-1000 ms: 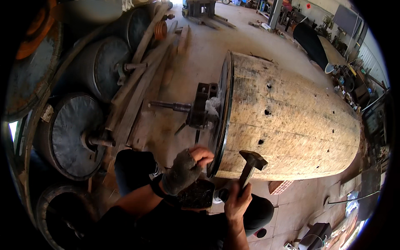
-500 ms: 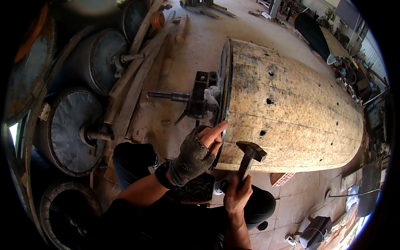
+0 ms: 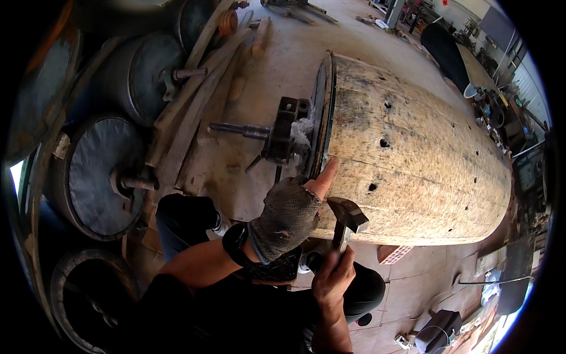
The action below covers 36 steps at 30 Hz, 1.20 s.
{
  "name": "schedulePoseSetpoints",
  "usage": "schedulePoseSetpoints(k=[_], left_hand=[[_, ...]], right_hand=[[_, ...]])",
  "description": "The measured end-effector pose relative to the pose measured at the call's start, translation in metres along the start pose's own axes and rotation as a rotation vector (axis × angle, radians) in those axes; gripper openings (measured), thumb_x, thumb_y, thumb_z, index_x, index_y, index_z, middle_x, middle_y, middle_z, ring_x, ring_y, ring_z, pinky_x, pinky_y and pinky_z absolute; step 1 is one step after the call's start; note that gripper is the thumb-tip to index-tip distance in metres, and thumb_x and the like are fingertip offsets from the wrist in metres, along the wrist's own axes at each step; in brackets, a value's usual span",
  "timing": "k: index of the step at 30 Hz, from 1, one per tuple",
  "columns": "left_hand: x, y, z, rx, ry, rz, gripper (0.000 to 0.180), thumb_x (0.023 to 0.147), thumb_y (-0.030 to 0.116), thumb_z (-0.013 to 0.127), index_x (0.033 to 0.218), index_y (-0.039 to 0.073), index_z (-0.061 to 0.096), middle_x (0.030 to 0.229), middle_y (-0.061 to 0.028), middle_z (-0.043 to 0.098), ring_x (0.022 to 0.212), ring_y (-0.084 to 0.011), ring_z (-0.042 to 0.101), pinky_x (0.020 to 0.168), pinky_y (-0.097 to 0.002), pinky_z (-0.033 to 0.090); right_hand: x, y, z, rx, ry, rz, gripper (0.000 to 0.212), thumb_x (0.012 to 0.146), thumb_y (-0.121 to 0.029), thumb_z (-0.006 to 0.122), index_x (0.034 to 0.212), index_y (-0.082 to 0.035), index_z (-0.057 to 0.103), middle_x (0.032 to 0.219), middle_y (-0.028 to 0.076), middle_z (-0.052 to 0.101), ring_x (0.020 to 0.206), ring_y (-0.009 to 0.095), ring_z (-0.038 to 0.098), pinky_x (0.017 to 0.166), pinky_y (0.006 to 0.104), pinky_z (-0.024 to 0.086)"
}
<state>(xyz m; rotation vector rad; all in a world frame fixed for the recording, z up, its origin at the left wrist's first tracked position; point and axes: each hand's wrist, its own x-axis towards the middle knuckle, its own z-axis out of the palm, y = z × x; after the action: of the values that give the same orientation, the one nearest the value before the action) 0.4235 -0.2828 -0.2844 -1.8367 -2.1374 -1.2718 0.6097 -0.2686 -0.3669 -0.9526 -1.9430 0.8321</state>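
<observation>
A large pale cylinder of wood-like staves with dark holes lies on its side in front of me, a dark metal rim around its left end. My left hand, in a grey fingerless glove, is at this rim. Its index finger is stretched out along the cylinder's surface near the edge; the other fingers are mostly hidden behind the hand. My bare right hand grips the handle of a hammer, its head up, close to the cylinder's lower left edge. From the cylinder's end juts a metal shaft through a dark bracket.
Several metal-ended drums with shafts are stacked at the left. Long wooden beams lie between them and the cylinder. A perforated brick sits under the cylinder's near side. A dark box-like object stands at the lower right.
My left hand has turned and moved slightly up and right, its index finger reaching further over the rim onto the cylinder. The hammer has shifted a little left, still in my right hand.
</observation>
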Motion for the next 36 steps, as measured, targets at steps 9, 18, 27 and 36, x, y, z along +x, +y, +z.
schedulePoseSetpoints(k=[9,18,27,36], left_hand=[[-0.007,-0.006,0.018,-0.024,0.086,-0.022,0.082,0.078,0.0,0.071,0.153,0.006,0.039,0.081,-0.0078,0.066,0.072,-0.0277,0.066,0.065,-0.0404,0.053],[-0.008,0.0,0.02,0.137,0.096,-0.051,0.079,0.082,0.008,0.069,0.154,0.005,0.036,0.085,-0.0126,0.067,0.072,-0.0354,0.064,0.064,-0.0454,0.051],[-0.013,-0.004,0.015,0.062,0.184,0.082,0.082,0.082,0.009,0.072,0.152,-0.005,0.032,0.095,-0.0202,0.065,0.077,-0.0374,0.063,0.067,-0.0468,0.05],[-0.059,-0.042,0.057,0.2,0.137,-0.056,0.083,0.089,0.025,0.065,0.151,-0.015,0.028,0.08,-0.017,0.063,0.061,-0.034,0.056,0.061,-0.0477,0.044]], right_hand=[[0.002,-0.009,-0.008,-0.058,-0.026,-0.092,0.03,0.099,-0.011,0.056,0.118,0.011,0.052,0.076,0.025,0.062,0.062,0.046,0.063,0.056,0.0481,0.05],[0.002,-0.01,-0.003,-0.233,-0.026,-0.07,0.027,0.096,-0.009,0.056,0.115,0.01,0.052,0.076,0.025,0.062,0.064,0.047,0.062,0.058,0.0501,0.051],[0.009,-0.005,0.003,-0.292,-0.032,-0.035,0.018,0.099,-0.013,0.055,0.106,0.003,0.051,0.074,0.025,0.061,0.064,0.051,0.06,0.055,0.0544,0.048],[0.004,-0.001,0.002,-0.283,-0.081,-0.026,0.018,0.098,-0.015,0.056,0.103,0.003,0.056,0.069,0.025,0.06,0.062,0.048,0.063,0.053,0.0501,0.048]])
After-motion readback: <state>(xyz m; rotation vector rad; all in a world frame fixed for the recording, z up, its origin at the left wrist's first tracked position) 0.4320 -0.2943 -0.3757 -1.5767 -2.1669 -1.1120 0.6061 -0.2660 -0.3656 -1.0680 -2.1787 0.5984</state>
